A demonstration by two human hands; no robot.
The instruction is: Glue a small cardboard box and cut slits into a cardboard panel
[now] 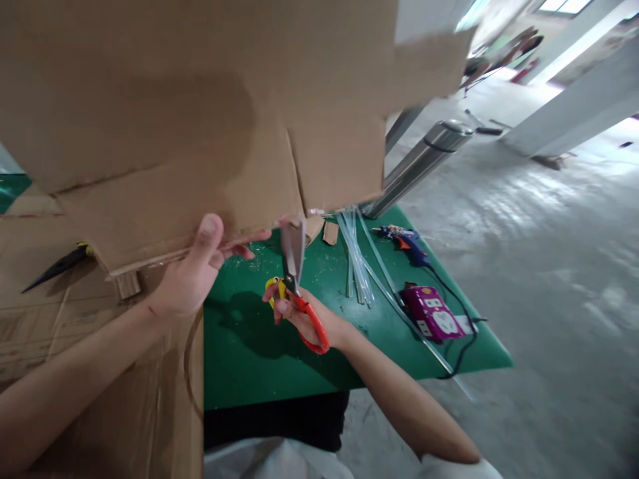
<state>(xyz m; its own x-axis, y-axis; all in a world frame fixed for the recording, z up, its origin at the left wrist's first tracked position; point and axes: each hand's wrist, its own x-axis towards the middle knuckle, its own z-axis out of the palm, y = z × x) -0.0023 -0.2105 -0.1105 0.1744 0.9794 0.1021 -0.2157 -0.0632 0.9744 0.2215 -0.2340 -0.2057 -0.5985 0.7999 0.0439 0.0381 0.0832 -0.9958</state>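
Observation:
A large brown cardboard sheet [200, 133] with slits in it fills the upper part of the view, raised above the table. My left hand [194, 269] grips its lower edge, thumb on the near face and fingers behind. My right hand [294, 309] holds scissors [294, 266] with one red and one yellow handle. Their blades point up and meet the sheet's lower edge near a slit; the tips are partly hidden by the cardboard.
On the green table [249, 372] lie clear glue sticks [357, 266], a blue glue gun [407, 243], a purple box [432, 313] with a dark cable and a cardboard scrap [330, 233]. More cardboard [100, 399] and a black pointed tool [57, 266] are left. A metal post [419, 169] stands behind.

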